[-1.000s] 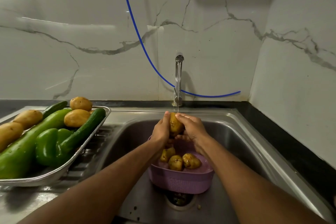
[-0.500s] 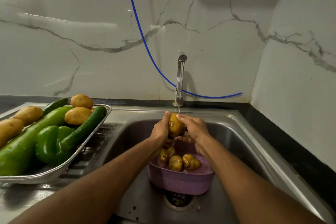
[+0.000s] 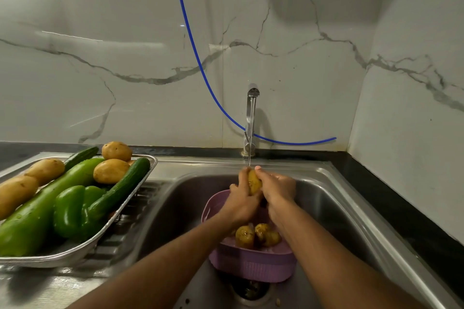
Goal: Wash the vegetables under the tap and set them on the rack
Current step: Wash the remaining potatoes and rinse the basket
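Potato [image 3: 254, 182] clasped between left hand [image 3: 242, 202] and right hand [image 3: 277, 192], under thin stream from tap [image 3: 251, 120], above purple basket [image 3: 251, 262] in sink [image 3: 334, 198]. More potatoes [image 3: 256, 234] in basket. Rack tray [image 3: 105, 233] at left holds cucumbers, pepper, potatoes.

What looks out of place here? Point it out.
A thin blue hose hangs loose down the marble wall, passing behind the steel tap. Small bits of debris lie beside the sink drain. Nothing is spilled or damaged.
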